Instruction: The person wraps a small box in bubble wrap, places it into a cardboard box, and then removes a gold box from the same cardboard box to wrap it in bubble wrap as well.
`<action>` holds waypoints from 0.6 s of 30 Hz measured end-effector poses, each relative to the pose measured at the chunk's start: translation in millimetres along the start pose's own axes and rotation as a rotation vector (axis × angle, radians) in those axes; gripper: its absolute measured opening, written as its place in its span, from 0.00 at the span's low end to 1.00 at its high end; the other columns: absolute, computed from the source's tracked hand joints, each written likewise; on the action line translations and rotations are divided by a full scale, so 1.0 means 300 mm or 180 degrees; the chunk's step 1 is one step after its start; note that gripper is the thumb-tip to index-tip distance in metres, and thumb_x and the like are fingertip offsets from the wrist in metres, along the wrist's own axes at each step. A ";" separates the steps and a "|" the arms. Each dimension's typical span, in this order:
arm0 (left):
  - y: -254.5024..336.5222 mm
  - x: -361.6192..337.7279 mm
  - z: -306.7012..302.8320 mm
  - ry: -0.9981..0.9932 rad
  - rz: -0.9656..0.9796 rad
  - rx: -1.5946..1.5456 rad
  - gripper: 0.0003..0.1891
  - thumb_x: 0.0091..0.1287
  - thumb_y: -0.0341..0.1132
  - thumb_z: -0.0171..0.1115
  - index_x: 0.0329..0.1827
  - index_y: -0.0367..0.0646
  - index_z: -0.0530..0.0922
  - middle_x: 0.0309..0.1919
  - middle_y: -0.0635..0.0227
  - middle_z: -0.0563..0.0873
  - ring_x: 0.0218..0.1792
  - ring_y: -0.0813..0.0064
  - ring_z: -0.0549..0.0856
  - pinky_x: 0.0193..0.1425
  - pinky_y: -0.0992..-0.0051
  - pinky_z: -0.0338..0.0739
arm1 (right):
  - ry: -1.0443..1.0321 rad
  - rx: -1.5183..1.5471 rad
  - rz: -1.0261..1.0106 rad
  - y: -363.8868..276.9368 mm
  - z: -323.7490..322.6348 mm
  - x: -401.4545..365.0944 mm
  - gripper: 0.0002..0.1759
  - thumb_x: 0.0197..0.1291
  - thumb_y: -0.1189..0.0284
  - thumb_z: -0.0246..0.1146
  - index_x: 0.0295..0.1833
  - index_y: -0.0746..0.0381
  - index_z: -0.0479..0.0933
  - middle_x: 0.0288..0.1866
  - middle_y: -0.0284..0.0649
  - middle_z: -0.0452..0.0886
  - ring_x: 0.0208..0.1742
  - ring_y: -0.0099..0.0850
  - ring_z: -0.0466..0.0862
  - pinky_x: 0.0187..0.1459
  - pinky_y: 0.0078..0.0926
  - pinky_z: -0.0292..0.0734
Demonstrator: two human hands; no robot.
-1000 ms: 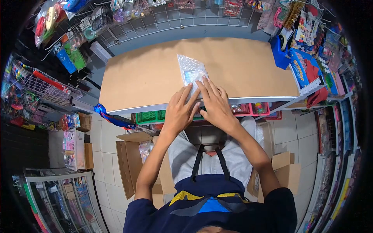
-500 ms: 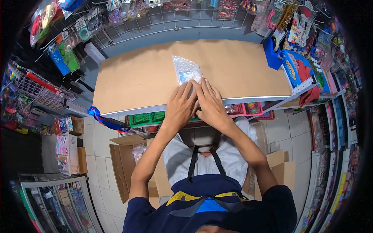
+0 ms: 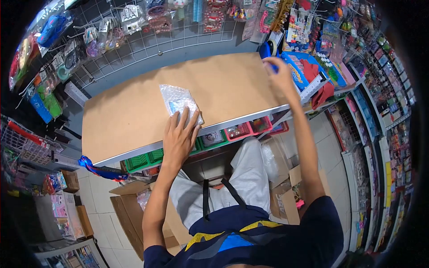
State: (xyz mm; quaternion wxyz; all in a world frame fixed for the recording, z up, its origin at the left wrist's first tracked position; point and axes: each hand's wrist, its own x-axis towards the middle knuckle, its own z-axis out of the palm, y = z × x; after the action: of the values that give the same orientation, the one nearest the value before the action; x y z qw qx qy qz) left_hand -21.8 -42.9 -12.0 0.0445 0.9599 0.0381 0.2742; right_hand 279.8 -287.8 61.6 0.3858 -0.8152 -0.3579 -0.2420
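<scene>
While gridwall (image 3: 190, 38) backs brown tabletop (image 3: 228, 85) | left hand (image 3: 178, 137) spread on packet (image 3: 176, 96) | right hand (image 3: 281, 77) at dispenser (image 3: 266, 50), grip unclear

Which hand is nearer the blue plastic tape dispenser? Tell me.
Right. The right hand is at the near end of the dispenser; the left hand is farther off, to its left, on the clear bubble-wrap packet.

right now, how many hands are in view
2: the left hand is on the bubble-wrapped packet, and the right hand is at the blue tape dispenser.
</scene>
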 end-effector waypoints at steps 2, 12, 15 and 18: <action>-0.008 0.006 0.000 -0.0001 0.0032 -0.0046 0.26 0.74 0.44 0.60 0.75 0.58 0.73 0.69 0.59 0.77 0.65 0.51 0.76 0.71 0.57 0.71 | 0.0209 -0.0024 0.0538 0.211 -0.090 0.111 0.17 0.67 0.62 0.66 0.46 0.66 0.86 0.38 0.46 0.90 0.42 0.38 0.90 0.48 0.34 0.82; -0.058 0.030 -0.003 0.0042 0.0270 -0.0138 0.24 0.73 0.45 0.60 0.72 0.59 0.76 0.68 0.62 0.78 0.66 0.53 0.77 0.71 0.58 0.70 | -0.1164 -0.0044 0.2376 0.487 -0.113 0.256 0.18 0.64 0.56 0.70 0.37 0.61 0.90 0.27 0.28 0.84 0.26 0.18 0.75 0.26 0.20 0.63; -0.058 0.029 0.005 0.0068 0.0270 -0.0132 0.24 0.73 0.45 0.60 0.72 0.59 0.76 0.69 0.62 0.78 0.66 0.53 0.76 0.71 0.58 0.70 | -0.1312 0.0072 0.2462 0.501 -0.115 0.271 0.16 0.61 0.56 0.72 0.38 0.59 0.90 0.35 0.28 0.88 0.33 0.19 0.76 0.34 0.23 0.66; -0.057 0.027 0.012 0.0091 0.0262 -0.0145 0.24 0.72 0.44 0.60 0.72 0.59 0.76 0.69 0.63 0.78 0.66 0.53 0.76 0.72 0.58 0.69 | -0.1314 0.0254 0.2585 0.473 -0.117 0.264 0.16 0.59 0.55 0.74 0.40 0.57 0.90 0.40 0.29 0.89 0.40 0.21 0.76 0.41 0.26 0.66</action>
State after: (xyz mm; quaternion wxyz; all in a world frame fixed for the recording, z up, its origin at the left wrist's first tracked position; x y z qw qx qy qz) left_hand -13.8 -25.4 -12.6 0.0545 0.9553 -0.0070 0.2904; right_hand 434.7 -347.7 70.5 0.4011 -0.9051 -0.0877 0.1104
